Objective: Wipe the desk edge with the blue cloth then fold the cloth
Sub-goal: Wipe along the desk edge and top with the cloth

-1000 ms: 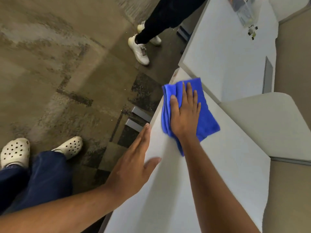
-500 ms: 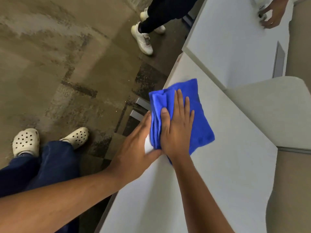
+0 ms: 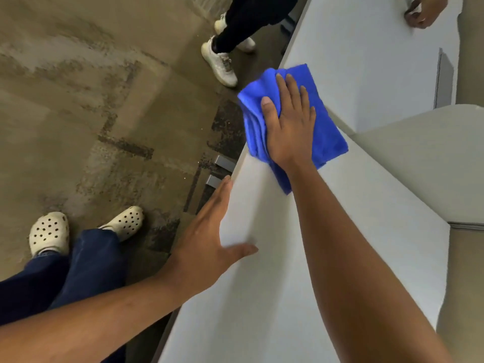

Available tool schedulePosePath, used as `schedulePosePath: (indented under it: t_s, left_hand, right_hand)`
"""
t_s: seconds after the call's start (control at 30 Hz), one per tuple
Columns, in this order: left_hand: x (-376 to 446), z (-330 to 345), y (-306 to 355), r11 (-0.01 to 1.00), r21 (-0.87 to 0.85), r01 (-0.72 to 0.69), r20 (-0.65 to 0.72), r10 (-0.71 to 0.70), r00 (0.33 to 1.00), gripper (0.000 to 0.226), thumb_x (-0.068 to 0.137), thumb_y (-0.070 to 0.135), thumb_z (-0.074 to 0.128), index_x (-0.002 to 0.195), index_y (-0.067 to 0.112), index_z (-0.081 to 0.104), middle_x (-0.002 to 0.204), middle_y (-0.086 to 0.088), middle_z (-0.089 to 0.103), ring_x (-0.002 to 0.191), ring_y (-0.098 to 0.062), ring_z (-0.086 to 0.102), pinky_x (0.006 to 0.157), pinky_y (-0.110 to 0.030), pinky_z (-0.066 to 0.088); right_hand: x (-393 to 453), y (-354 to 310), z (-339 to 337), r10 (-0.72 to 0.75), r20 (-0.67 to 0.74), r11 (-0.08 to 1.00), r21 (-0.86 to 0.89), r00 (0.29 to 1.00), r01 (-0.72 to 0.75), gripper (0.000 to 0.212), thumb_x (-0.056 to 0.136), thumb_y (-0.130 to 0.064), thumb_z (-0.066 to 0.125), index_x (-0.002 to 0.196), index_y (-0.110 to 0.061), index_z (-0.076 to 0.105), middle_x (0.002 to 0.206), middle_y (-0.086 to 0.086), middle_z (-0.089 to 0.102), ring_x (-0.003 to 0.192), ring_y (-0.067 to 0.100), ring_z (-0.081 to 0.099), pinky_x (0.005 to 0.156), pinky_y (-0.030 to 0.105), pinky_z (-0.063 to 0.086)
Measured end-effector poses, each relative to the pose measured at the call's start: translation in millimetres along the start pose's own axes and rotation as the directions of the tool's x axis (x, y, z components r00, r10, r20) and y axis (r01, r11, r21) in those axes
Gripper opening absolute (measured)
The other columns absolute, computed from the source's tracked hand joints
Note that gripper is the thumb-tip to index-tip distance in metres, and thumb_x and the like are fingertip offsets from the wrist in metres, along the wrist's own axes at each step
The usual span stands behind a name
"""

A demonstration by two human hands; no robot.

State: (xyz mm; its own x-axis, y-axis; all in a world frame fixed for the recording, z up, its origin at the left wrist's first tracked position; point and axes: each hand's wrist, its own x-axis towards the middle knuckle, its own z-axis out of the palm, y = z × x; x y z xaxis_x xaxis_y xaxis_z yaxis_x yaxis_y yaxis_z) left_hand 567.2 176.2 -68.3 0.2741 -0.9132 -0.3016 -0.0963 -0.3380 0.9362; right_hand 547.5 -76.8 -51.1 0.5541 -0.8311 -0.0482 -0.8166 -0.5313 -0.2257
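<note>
A folded blue cloth (image 3: 324,121) lies on the white desk (image 3: 301,271), overhanging its left edge near the far corner. My right hand (image 3: 288,127) presses flat on the cloth, fingers spread and pointing away from me. My left hand (image 3: 209,231) rests open against the desk's left edge, nearer to me, thumb on the desktop, a clear gap between it and the cloth.
A second white desk (image 3: 366,61) adjoins at the far side, where another person's hand (image 3: 421,14) rests. That person's legs and white sneakers (image 3: 220,64) stand on the floor beyond. A grey partition (image 3: 424,163) borders the desk on the right. My feet in cream clogs (image 3: 49,231) are lower left.
My right hand has slid the cloth away from me along the desk edge. My left hand, which touched the cloth half a second ago, now lies apart from it.
</note>
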Motion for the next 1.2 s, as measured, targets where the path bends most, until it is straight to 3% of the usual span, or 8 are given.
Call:
schedulePosePath:
  t_s: [0.07, 0.2, 0.33, 0.5, 0.6, 0.83, 1.07, 1.2]
  left_hand:
    - [-0.5, 0.8, 0.0, 1.0, -0.021, -0.001, -0.026, 0.0, 1.0, 0.119, 0.077, 0.051, 0.085, 0.162, 0.041, 0.003, 0.168, 0.03, 0.005, 0.153, 0.008, 0.007, 0.124, -0.025, 0.019]
    - [-4.7, 2.6, 2.4, 0.998, -0.059, 0.029, -0.039, -0.031, 0.999, 0.116, 0.076, 0.046, 0.085, 0.163, 0.037, 0.008, 0.164, 0.032, 0.008, 0.148, 0.011, 0.011, 0.119, -0.022, 0.02]
    - [-4.4, 1.9, 7.3, 1.0, -0.031, 0.005, -0.046, -0.006, 0.999, 0.116, 0.077, 0.047, 0.083, 0.162, 0.036, 0.004, 0.158, 0.033, 0.007, 0.144, 0.009, 0.012, 0.118, -0.023, 0.019]
    - [-4.5, 1.2, 12.1, 0.999, -0.002, 0.04, -0.031, -0.04, 0.999, 0.12, 0.076, 0.043, 0.088, 0.162, 0.038, 0.004, 0.167, 0.023, 0.016, 0.146, 0.006, 0.018, 0.12, -0.027, 0.024]
    - [-7.4, 2.3, 10.9, 0.998, 0.008, 0.066, -0.02, -0.066, 0.998, 0.134, 0.066, 0.048, 0.092, 0.161, 0.039, -0.001, 0.169, 0.024, 0.006, 0.146, 0.012, 0.007, 0.12, -0.023, 0.019]
    - [-24.9, 3.8, 16.7, 0.995, -0.043, 0.091, -0.011, -0.092, 0.996, 0.136, 0.069, 0.047, 0.091, 0.16, 0.037, -0.009, 0.17, 0.02, 0.003, 0.154, -0.002, 0.01, 0.115, -0.023, 0.016]
    - [-39.3, 3.6, -1.1, 0.999, -0.035, 0.033, 0.088, -0.03, 0.996, 0.154, 0.053, 0.051, 0.099, 0.162, 0.032, -0.007, 0.171, 0.021, 0.003, 0.155, 0.004, 0.006, 0.127, -0.034, 0.022]
    - [-50.3, 7.8, -0.4, 0.997, -0.013, 0.082, 0.05, -0.081, 0.995, 0.146, 0.061, 0.051, 0.094, 0.159, 0.039, -0.013, 0.169, 0.024, -0.003, 0.147, 0.011, 0.002, 0.121, -0.025, 0.015]
  right_hand:
    - [-16.9, 37.5, -14.4, 0.01, 0.01, 0.998, 0.06, 1.0, -0.01, 0.06, 0.111, -0.049, 0.031, 0.165, -0.024, 0.024, 0.174, -0.006, 0.023, 0.163, 0.02, 0.014, 0.133, 0.046, 0.007]
    - [-52.4, 114.8, -40.4, 0.369, -0.072, 0.927, 0.102, 0.926, -0.362, 0.063, 0.11, -0.048, 0.034, 0.165, -0.017, 0.025, 0.173, 0.0, 0.027, 0.162, 0.023, 0.017, 0.131, 0.051, 0.01]
    - [-29.2, 77.8, -27.4, 0.584, -0.127, 0.811, 0.042, 0.802, -0.584, 0.064, 0.11, -0.049, 0.028, 0.167, -0.022, 0.018, 0.176, -0.004, 0.017, 0.163, 0.024, 0.01, 0.129, 0.058, 0.007]
    - [-56.4, -20.3, 8.8, 0.205, -0.059, 0.976, -0.057, 0.977, -0.209, 0.063, 0.11, -0.052, 0.021, 0.167, -0.027, 0.012, 0.177, -0.004, 0.014, 0.164, 0.027, 0.007, 0.13, 0.055, 0.003]
    - [-72.7, 2.6, -0.1, -0.024, 0.046, 0.998, -0.053, 0.999, 0.026, 0.062, 0.109, -0.051, 0.026, 0.166, -0.028, 0.018, 0.176, -0.008, 0.017, 0.164, 0.022, 0.008, 0.131, 0.05, 0.004]
    - [-70.4, 55.0, -16.4, 0.495, -0.078, 0.869, 0.024, 0.866, -0.494, 0.063, 0.111, -0.047, 0.029, 0.167, -0.024, 0.013, 0.177, -0.006, 0.012, 0.164, 0.024, 0.005, 0.13, 0.059, 0.005]
    - [-180.5, 1.7, 7.3, -0.075, 0.084, 0.996, -0.044, 0.994, 0.079, 0.06, 0.109, -0.057, 0.024, 0.165, -0.038, 0.015, 0.175, -0.013, 0.017, 0.164, 0.018, 0.006, 0.133, 0.05, 0.005]
    - [-145.4, 44.0, -6.2, 0.169, -0.02, 0.985, 0.029, 0.985, -0.169, 0.062, 0.107, -0.058, 0.026, 0.164, -0.037, 0.02, 0.175, -0.012, 0.02, 0.164, 0.02, 0.01, 0.132, 0.054, 0.009]
